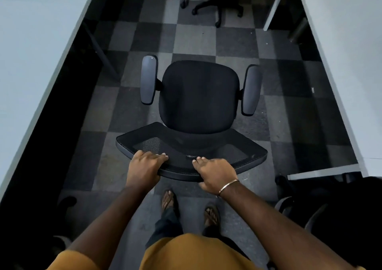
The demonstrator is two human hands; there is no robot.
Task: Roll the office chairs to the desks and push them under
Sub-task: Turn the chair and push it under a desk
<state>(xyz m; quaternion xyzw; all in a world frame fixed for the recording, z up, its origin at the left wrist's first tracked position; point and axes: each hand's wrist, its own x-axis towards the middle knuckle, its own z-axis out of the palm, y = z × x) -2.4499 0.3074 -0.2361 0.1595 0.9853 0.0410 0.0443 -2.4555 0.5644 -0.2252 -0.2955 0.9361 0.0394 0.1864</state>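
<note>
Between the two desks, I am holding the chair (198, 96) by its backrest top, left hand (144, 164) and right hand (216, 173) both curled over the rim. I am judging it best to push evenly, then turn toward the left desk (31, 42). Its wheels are hidden, probably rolling freely. No containers are showing.

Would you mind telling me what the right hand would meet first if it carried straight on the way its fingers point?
The right hand already grips the chair's backrest; its fingers point up-left over the mesh, so it would probably meet the seat first, though depth is unclear.
</note>
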